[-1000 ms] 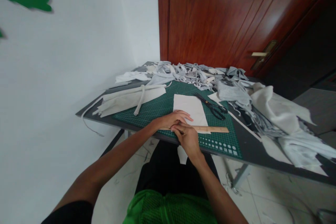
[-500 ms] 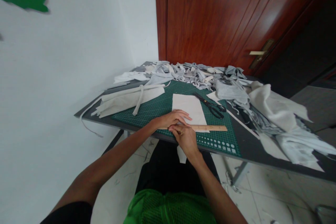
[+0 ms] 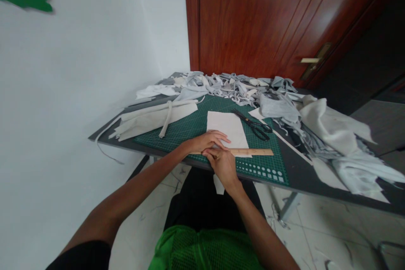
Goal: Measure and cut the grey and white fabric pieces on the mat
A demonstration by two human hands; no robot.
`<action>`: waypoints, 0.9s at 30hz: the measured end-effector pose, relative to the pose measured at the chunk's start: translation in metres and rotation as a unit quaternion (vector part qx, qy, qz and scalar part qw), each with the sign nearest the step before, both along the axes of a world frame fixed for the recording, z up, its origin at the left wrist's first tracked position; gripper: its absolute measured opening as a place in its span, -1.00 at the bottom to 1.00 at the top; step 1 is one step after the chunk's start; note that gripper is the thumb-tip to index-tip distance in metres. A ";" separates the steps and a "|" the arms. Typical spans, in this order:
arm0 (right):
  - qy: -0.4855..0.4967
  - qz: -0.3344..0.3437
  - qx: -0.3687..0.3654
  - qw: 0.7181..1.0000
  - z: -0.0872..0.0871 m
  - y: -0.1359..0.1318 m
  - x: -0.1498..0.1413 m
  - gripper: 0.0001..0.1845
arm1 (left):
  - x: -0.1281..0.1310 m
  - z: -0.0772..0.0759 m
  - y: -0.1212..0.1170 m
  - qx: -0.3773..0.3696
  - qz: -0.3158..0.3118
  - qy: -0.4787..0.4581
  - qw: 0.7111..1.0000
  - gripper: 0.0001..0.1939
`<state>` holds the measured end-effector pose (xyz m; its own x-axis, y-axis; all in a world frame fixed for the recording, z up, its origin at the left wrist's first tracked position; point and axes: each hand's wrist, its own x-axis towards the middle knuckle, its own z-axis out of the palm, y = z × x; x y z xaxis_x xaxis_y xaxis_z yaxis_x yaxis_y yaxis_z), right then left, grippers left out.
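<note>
Everything has slid slightly left in our view, while our hands have barely shifted against the table. Our left hand [image 3: 206, 141] lies open and flat, its fingers stretched across the pale rectangular sheet [image 3: 225, 128], cloth or paper, we cannot tell which. Our right hand [image 3: 223, 164] curls in just beside it, fingertips meeting the left hand at the long wooden ruler [image 3: 251, 152]; whether it grips the ruler, we cannot tell. That ruler crosses the sheet's near end, on a green gridded cutting mat [image 3: 186, 130]. Black-handled scissors [image 3: 253, 125] lie open-bladed just right of the sheet. A folded beige cloth strip [image 3: 155, 120] lies at the mat's left edge. Heaped grey fabric scraps [image 3: 221, 86] line the far side of the dark table [image 3: 303, 177], below a reddish wooden door [image 3: 253, 21].
</note>
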<state>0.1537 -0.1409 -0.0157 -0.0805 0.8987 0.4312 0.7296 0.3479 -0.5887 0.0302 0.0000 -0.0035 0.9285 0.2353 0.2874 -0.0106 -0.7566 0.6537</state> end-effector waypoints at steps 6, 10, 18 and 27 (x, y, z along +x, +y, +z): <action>0.004 -0.004 0.020 1.000 -0.003 0.000 0.000 -0.84 | -0.001 0.003 -0.003 0.003 -0.002 0.004 1.000 -0.32; 0.004 0.000 0.005 1.000 -0.002 -0.001 0.001 -0.83 | -0.002 0.004 -0.004 0.020 -0.017 -0.005 1.000 -0.24; -0.006 -0.007 0.005 1.000 0.001 -0.003 0.000 -0.83 | -0.001 -0.002 0.000 0.018 -0.008 -0.002 1.000 -0.16; -0.012 -0.006 -0.003 1.000 0.004 -0.005 0.000 -0.85 | -0.001 0.000 -0.002 0.018 -0.012 -0.007 1.000 -0.28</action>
<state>0.1542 -0.1462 -0.0114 -0.0795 0.9026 0.4231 0.7473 0.3349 -0.5740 0.0287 -0.0018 -0.0030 0.9298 0.2028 0.3072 -0.0371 -0.7786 0.6264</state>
